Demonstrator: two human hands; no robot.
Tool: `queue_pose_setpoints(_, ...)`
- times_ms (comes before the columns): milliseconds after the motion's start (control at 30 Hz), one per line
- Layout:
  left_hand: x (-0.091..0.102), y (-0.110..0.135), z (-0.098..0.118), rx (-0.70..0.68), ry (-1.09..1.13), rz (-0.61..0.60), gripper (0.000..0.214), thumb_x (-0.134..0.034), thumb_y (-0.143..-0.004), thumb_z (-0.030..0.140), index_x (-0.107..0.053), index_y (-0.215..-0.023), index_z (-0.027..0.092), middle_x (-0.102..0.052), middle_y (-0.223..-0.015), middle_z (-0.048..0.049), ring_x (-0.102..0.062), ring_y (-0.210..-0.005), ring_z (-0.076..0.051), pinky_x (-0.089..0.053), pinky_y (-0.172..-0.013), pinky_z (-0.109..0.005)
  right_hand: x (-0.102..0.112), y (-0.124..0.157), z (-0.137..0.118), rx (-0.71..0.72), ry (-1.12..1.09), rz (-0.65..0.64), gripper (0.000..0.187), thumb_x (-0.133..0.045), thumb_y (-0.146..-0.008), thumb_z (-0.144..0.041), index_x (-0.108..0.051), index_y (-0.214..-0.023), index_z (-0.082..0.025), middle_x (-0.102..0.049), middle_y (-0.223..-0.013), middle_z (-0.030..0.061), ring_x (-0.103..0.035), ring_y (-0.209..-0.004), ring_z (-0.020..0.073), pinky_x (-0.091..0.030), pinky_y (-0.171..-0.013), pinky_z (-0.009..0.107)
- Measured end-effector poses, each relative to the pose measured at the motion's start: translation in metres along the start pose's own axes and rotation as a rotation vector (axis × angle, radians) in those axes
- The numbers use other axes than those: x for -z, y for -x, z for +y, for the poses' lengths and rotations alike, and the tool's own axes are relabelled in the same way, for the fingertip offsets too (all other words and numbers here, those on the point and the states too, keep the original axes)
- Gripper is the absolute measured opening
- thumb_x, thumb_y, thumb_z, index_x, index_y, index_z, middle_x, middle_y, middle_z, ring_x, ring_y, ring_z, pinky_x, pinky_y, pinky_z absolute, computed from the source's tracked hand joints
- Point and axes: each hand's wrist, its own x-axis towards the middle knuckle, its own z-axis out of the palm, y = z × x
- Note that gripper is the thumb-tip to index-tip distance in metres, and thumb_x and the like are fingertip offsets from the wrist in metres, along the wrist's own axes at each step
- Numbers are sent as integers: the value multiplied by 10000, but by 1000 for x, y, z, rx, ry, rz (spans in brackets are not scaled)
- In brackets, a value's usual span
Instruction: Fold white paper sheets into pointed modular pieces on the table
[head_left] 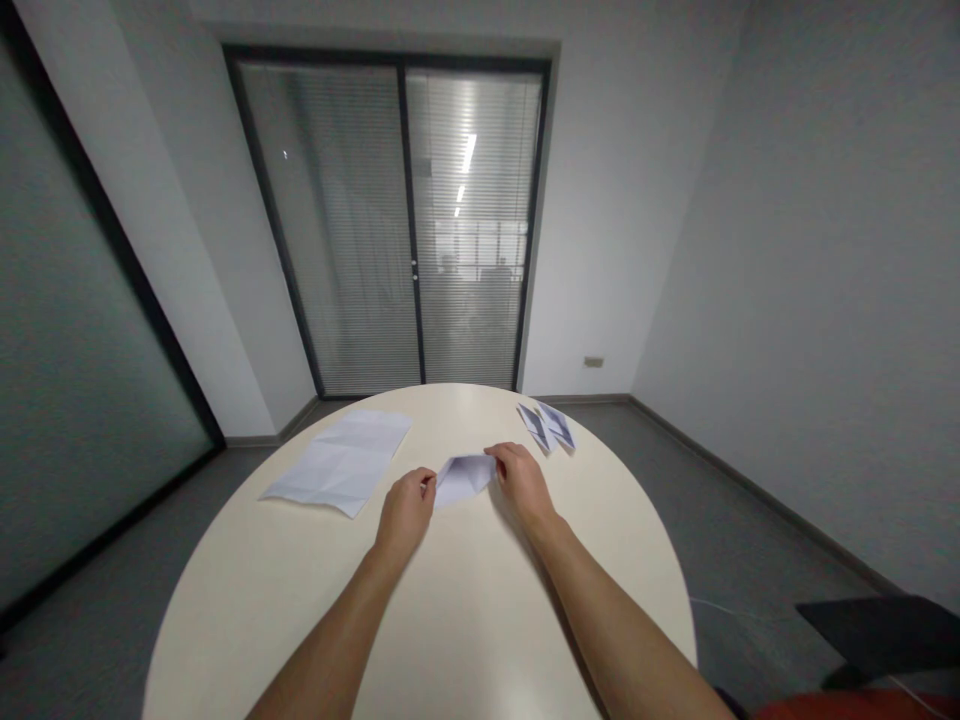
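Observation:
Between my hands is a small folded sheet of white paper (465, 480), held just above or against the tabletop; I cannot tell which. My left hand (409, 505) pinches its left end with fingers closed. At the opposite end, my right hand (521, 478) grips the upper right corner between thumb and fingers. The paper's near face looks partly opened, with a shaded fold inside. A larger creased white sheet (345, 458) lies flat to the left of my left hand. Beyond my right hand rests a folded paper piece (547, 427) with pointed flaps.
Everything lies on a round cream table (450, 620). Behind it stands a dark-framed glass partition (409, 230) with blinds. At the lower right are a black flat object (877, 630) and something red (832, 706), beside the table's edge. A thin white cable (739, 610) runs there.

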Motion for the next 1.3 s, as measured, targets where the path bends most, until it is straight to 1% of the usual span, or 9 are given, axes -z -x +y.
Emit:
queue_pose_setpoints(200,-8,-1,4,100,208,-18,148,-575,-916,193,-681,-1019,179,-761,-957,-60,-709,-767,-145,-505,-725,-226,1,1,-3,92,-30,49,542,-405,-845,32,-692,-1243,-198,-681,-1249,86,-598,-1176,198,-456,-1061,346)
queue_pose_setpoints(333,-8,0,7,122,160,-8,163,-593,-901,191,-680,-1038,191,-762,-963,-53,-705,-766,-144,-504,-740,-234,3,3,-12,138,-54,46,529,-397,-877,8,-684,-1262,-215,-678,-1256,81,-620,-1163,187,-473,-1049,324)
queue_pose_setpoints(567,-6,-1,4,187,-39,-28,148,-589,-905,254,-679,-1020,236,-777,-944,-34,-723,-869,-183,-488,-753,-256,1,8,-23,195,-68,-49,524,-395,-932,-50,-588,-1384,-234,-679,-1270,83,-615,-1174,191,-485,-1035,346)
queue_pose_setpoints(700,-10,-3,-1,165,-110,-11,275,-613,-894,259,-628,-1165,208,-769,-1026,-68,-710,-985,-214,-498,-845,-300,-2,10,-29,247,-49,-122,482,-420,-959,-87,-565,-1400,-219,-691,-1260,88,-624,-1148,191,-485,-1003,325)
queue_pose_setpoints(867,-17,-4,-9,73,-94,58,568,-658,-865,216,-479,-1399,145,-612,-1379,-151,-568,-1286,-245,-437,-1071,-361,-2,12,-36,255,-41,-184,434,-451,-965,-125,-589,-1367,-210,-712,-1230,77,-631,-1125,197,-462,-997,317)
queue_pose_setpoints(933,-20,-4,-11,23,-100,72,576,-662,-855,198,-485,-1402,150,-573,-1422,-148,-531,-1327,-256,-420,-1107,-378,-3,13,-36,274,-44,-209,442,-476,-949,-129,-590,-1367,-219,-712,-1238,68,-628,-1130,201,-453,-1002,324)
queue_pose_setpoints(1067,-22,-5,-15,-40,-87,35,454,-648,-839,138,-583,-1288,133,-645,-1310,-129,-591,-1229,-255,-443,-1092,-382,-7,12,-32,293,-36,-234,414,-529,-906,-140,-648,-1293,-225,-725,-1203,64,-647,-1088,215,-456,-978,341)
queue_pose_setpoints(1167,-20,-6,-15,-67,-66,-10,374,-565,-848,63,-633,-1211,122,-679,-1254,-120,-616,-1183,-237,-448,-1086,-369,-9,12,-29,284,-53,-272,374,-544,-885,-145,-697,-1211,-246,-740,-1163,43,-658,-1070,209,-460,-969,332)
queue_pose_setpoints(1300,-13,-4,-9,-70,-34,-61,408,-452,-865,10,-653,-1206,109,-691,-1260,-123,-629,-1191,-210,-436,-1095,-344,-7,13,-27,252,-109,-320,410,-537,-844,-124,-712,-1192,-253,-740,-1174,29,-659,-1084,195,-472,-965,303)
